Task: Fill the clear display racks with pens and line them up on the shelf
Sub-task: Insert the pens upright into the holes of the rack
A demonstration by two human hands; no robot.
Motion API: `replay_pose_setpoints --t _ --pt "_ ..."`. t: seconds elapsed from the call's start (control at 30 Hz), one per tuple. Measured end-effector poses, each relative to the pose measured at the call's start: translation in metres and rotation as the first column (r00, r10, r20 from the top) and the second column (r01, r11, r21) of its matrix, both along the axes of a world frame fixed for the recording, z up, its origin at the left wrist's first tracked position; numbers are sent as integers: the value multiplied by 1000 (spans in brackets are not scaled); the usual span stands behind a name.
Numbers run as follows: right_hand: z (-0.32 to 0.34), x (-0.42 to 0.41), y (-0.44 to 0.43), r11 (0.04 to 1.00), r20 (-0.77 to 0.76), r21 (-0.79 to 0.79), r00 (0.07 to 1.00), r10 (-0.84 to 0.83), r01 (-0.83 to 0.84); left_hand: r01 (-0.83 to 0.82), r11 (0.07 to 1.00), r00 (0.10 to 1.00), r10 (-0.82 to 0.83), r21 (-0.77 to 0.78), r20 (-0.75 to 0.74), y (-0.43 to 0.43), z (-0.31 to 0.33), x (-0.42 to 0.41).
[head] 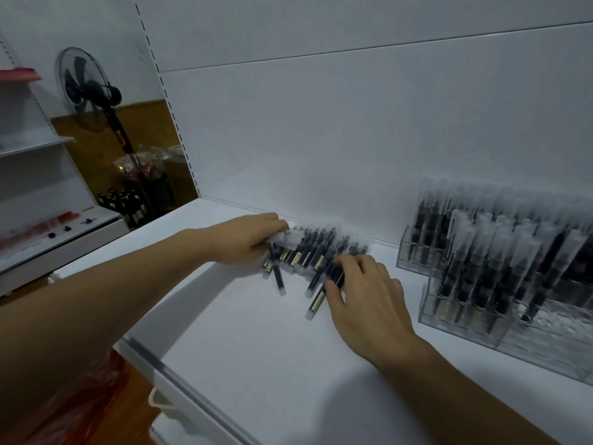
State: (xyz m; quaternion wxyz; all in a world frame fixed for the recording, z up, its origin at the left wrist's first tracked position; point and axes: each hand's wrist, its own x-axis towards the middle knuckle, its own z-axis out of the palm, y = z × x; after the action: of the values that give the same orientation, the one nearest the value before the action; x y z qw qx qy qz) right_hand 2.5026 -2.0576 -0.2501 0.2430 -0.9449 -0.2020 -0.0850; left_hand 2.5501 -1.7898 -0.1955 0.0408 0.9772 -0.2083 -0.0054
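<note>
Shelf white and flat, with lots of bare room in front of the hands and off to the left. Front edge strip running along the near side, with wood floor down below it. Back wall closing off the far side.

Loose pens in a messy heap at the back of the shelf, right by the back wall, a few poking out toward the front. Left grip at the left end of the heap, fingers curled over the cap ends of a few loose pens, holding them. Right grip on the right end of the heap, thumb and fingers pinching some loose pens. Both arms reaching in from the near side, well apart.

Front rack clear, to the right, near the right grip but not touching it. Upright pens in its left part, fewer in its right part. Back rack behind it, by the back wall, packed with upright pens. Small gap between the heap and the back rack. Both racks blocking the way on the right side.

Fan far off past the left end of the shelf. Dark bottles low down near it. Other shelf unit at the far left. Orange bag down low at the near left, under the arm.
</note>
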Motion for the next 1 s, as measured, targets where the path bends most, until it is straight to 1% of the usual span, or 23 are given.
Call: replay_pose_setpoints --t 0.07,0.1,0.17,0.27,0.37,0.43,0.5,0.53,0.6,0.63,0.67,0.7,0.77,0.83,0.93,1.0 --pt "0 0 0 1000 5 -4 1000 1 -1 -23 1000 999 24 21 -43 1 -9 -3" --pt "-1 0 0 1000 8 -5 1000 2 -2 -29 999 999 29 16 -41 2 -12 -3" --pt "-2 1 0 1000 9 -7 1000 2 -2 -6 1000 1000 6 -1 0 6 -13 -2" --pt "-2 1 0 1000 6 -10 1000 1 -1 4 999 1000 -6 50 26 11 -6 -5" --pt "-2 1 0 1000 12 -12 1000 0 0 -65 997 994 61 43 92 12 0 -11" --pt "-3 1 0 1000 12 -12 1000 -2 2 -140 990 986 139 -4 95 11 3 -14" --pt "-3 1 1 1000 13 -7 1000 -1 1 -265 957 962 271 -115 43 8 5 -14" --pt "-3 1 1 1000 15 -4 1000 0 0 -344 919 937 350 -192 -5 5 5 -12" --pt "-3 2 1 1000 16 -7 1000 -2 2 -518 785 854 496 -338 -158 -5 2 -6" --pt "-3 2 1 1000 15 -9 1000 -3 3 -599 709 800 551 -371 -238 -10 0 -2" --pt "-3 2 0 1000 14 -10 1000 -2 2 -668 650 744 599 -362 -298 -15 -1 3" --pt "-3 1 0 1000 14 -12 1000 -1 1 -718 614 696 639 -328 -328 -20 -1 8" --pt "-3 1 0 1000 17 -10 1000 1 -1 -767 590 641 684 -254 -347 -32 5 16" --pt "-2 1 1 1000 20 -3 1000 1 -1 -776 592 625 675 -217 -392 -47 12 22" --pt "-3 2 1 1000 19 2 1000 0 0 -770 617 608 636 -161 -475 -67 23 28" --pt "-4 2 0 1000 20 15 1000 -2 2 -756 647 605 631 -102 -485 -78 27 30"
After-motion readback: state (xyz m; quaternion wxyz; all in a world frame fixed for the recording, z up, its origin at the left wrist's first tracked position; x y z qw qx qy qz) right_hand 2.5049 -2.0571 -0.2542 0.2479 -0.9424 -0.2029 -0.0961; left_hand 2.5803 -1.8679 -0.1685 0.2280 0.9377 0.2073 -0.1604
